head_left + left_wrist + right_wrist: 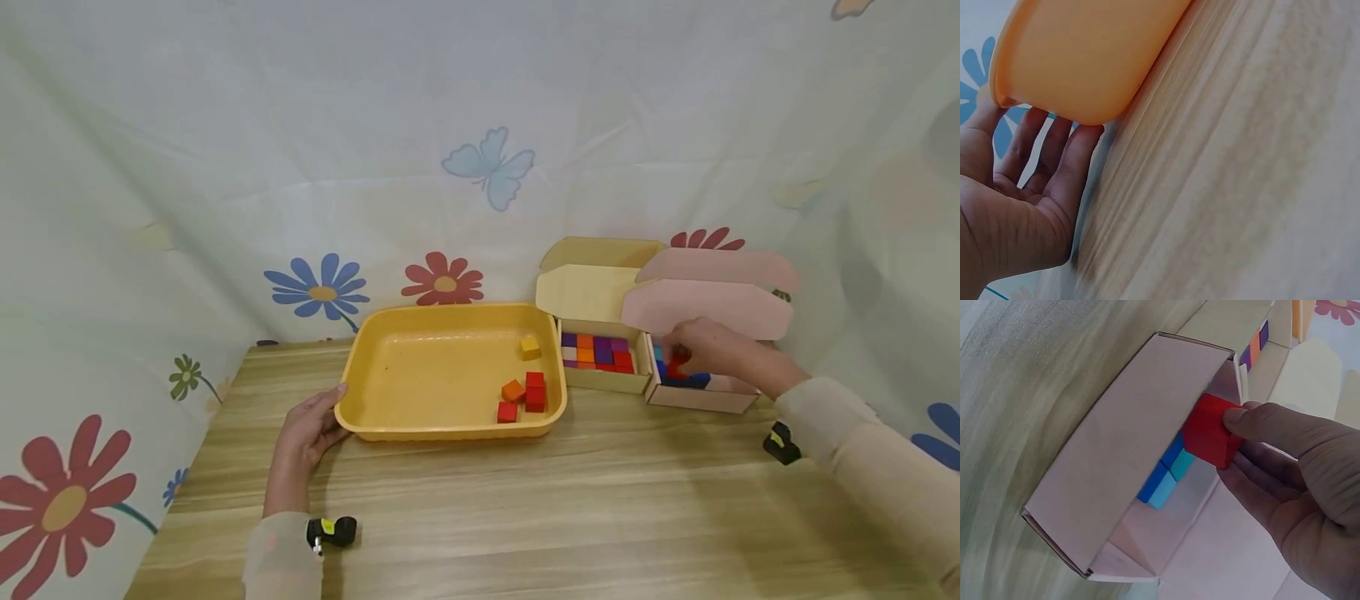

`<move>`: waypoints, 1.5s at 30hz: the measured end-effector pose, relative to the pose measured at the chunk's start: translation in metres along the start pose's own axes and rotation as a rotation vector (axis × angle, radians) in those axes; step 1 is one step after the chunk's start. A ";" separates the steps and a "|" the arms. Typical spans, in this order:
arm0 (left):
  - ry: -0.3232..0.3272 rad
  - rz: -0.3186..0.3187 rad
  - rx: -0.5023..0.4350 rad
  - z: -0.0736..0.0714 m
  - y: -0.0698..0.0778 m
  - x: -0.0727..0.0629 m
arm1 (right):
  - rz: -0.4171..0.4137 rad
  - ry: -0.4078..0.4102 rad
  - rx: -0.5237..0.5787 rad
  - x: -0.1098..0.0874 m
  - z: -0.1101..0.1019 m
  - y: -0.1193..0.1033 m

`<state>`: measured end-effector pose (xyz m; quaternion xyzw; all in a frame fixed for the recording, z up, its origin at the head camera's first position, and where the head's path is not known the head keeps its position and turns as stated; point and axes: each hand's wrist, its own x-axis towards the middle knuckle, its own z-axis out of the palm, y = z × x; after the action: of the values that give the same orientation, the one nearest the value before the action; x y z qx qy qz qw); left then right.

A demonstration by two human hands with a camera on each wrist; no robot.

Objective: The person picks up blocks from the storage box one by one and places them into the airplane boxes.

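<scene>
In the head view a yellow tray (442,432) stands on the table, with a yellow cube (530,348), an orange cube (513,391) and several red cubes (507,412) at its right side. My left hand (307,429) holds the tray's left end, thumb at the rim and fingertips against the outer wall. Over the open pink box (1110,444), my right hand (1297,469) pinches a red cube (1210,431) between thumb and fingers. Blue and light blue cubes (1161,487) lie inside that box, partly hidden by its wall.
Left of the pink box, touching or nearly touching the tray, stands an open cream box (606,379) with purple, orange and red cubes. Both lids (708,307) stand raised behind. A flowered cloth (487,83) hangs behind the wooden table (525,517).
</scene>
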<state>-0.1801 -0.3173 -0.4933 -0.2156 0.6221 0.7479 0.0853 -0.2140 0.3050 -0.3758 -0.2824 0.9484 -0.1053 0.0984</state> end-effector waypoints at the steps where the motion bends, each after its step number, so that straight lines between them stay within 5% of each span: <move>1: 0.000 0.000 -0.005 0.000 0.000 0.000 | 0.000 -0.006 0.001 0.000 0.001 0.001; 15: -0.011 -0.012 -0.037 -0.004 -0.005 0.002 | 0.012 -0.080 0.095 0.005 0.008 0.011; 35: 0.004 0.011 -0.012 -0.005 -0.004 0.000 | 0.027 -0.322 0.193 0.023 -0.003 0.017; 45: -0.016 0.022 -0.036 -0.002 -0.002 0.001 | 0.164 -0.453 0.364 0.028 -0.007 0.022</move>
<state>-0.1795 -0.3187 -0.4957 -0.2044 0.6102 0.7614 0.0783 -0.2502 0.3080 -0.3784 -0.1991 0.8875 -0.1996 0.3645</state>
